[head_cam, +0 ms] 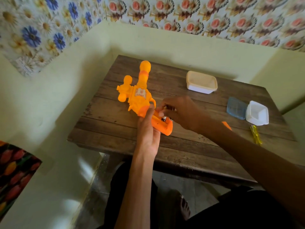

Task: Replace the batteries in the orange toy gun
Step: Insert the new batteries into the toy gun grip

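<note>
Evidently mid-swap, the moulded orange plastic toy gun [140, 96] lies on its side on the dark, grainy wooden plank tabletop [189, 146], barrel pointing away, so the open hollow of its grip faces up. The left hand [148, 134] wraps its fingers round that grip, likely to steady it. The right hand [181, 111] reaches over, fingers bunched on a small dark cylindrical battery [163, 119] in the hollow. Further right sit a cream-lidded white plastic tub [201, 82], a flat orange plastic sliver [227, 125], probably the compartment cover, a translucent blue ribbed lid [236, 110], an open white tub [257, 113] and a yellow-handled tool [255, 134].
</note>
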A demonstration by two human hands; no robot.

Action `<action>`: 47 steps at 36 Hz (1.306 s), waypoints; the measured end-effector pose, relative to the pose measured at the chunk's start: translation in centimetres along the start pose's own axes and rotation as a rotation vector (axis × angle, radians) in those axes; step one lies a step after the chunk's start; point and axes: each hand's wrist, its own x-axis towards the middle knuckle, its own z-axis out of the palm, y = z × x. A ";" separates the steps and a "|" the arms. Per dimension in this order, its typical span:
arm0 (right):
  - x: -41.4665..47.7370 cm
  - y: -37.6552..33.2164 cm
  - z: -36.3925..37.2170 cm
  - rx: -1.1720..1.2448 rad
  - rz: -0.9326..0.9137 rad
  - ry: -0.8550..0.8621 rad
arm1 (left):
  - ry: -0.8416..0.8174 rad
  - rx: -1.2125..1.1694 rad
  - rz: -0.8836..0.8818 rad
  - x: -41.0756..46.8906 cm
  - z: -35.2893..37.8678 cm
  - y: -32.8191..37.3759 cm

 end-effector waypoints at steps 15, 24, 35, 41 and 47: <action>1.0 -0.4 -0.4 0.069 -0.007 0.008 | -0.053 -0.049 -0.019 0.0 -0.2 0.4; 1.0 -0.6 0.4 -0.093 -0.077 0.020 | -0.028 -0.045 -0.005 -0.1 0.2 0.2; 0.2 -0.3 1.2 -0.146 -0.232 0.064 | -0.086 -0.101 -0.063 0.0 0.0 0.3; -1.1 0.8 1.5 -0.149 -0.262 -0.025 | -0.061 -0.027 -0.051 0.1 -0.2 0.7; -1.2 1.1 0.5 0.002 -0.068 -0.002 | -0.076 0.018 -0.044 -0.3 0.6 0.5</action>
